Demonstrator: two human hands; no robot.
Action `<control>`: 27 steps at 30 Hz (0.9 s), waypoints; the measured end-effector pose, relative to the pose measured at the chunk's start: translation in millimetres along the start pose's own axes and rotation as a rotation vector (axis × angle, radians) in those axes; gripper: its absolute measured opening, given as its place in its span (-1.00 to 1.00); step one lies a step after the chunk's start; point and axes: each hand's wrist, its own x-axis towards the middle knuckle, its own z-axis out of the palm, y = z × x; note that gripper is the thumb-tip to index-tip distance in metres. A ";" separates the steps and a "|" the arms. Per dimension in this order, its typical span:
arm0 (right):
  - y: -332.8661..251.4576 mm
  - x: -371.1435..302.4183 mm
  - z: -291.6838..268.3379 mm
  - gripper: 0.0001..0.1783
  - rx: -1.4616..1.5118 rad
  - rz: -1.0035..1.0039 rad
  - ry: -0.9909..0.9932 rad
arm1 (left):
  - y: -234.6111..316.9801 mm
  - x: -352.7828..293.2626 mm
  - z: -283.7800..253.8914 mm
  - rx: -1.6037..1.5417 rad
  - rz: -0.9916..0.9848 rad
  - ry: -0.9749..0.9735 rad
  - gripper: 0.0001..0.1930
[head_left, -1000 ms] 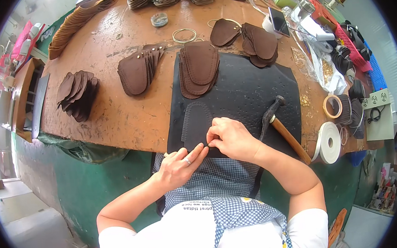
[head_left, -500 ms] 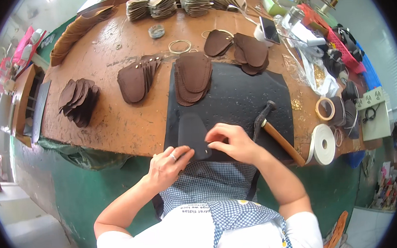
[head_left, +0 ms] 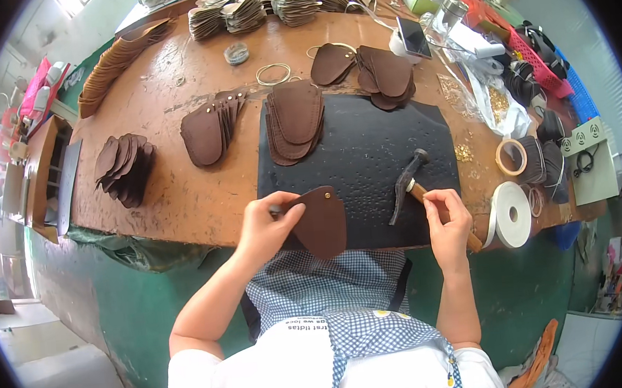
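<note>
Near the front edge of the black mat (head_left: pixel 365 147), my left hand (head_left: pixel 266 222) pinches a dark brown leather piece (head_left: pixel 324 225) by its left side. The piece is rounded at its lower end, and a small brass stud shows near its top. My right hand (head_left: pixel 448 220) is closed over the wooden handle of a hammer (head_left: pixel 414 187). The hammer lies on the right part of the mat, its dark metal head pointing away from me. Part of the handle is hidden behind my fingers.
Stacked brown leather pieces (head_left: pixel 296 123) lie at the mat's far left, with more piles (head_left: pixel 125 167) further left. On the right are a white tape roll (head_left: pixel 512 214), a tan tape roll (head_left: pixel 511 158), brass bits (head_left: pixel 463 153) and a phone (head_left: pixel 413 37).
The piece has come up off the mat in my left hand, its dark face replaced by the brown, studded one. My right hand has left it and moved right onto the hammer handle.
</note>
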 end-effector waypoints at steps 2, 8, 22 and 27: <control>3.1 -1.1 -1.7 -0.89 -0.061 -0.033 -0.001 | -14.2 4.8 8.8 0.264 0.065 0.061 -0.81; 17.4 -4.8 -17.3 -0.79 -0.340 -0.098 -0.024 | 3.8 7.4 13.4 0.523 0.292 0.286 -0.76; -0.9 4.3 -27.8 -0.84 0.059 0.178 -0.271 | -22.1 10.7 12.1 -0.226 0.154 0.265 -0.84; -27.6 3.6 -1.5 -0.83 0.092 0.013 -0.420 | -6.6 23.6 34.6 0.324 0.459 0.115 -0.81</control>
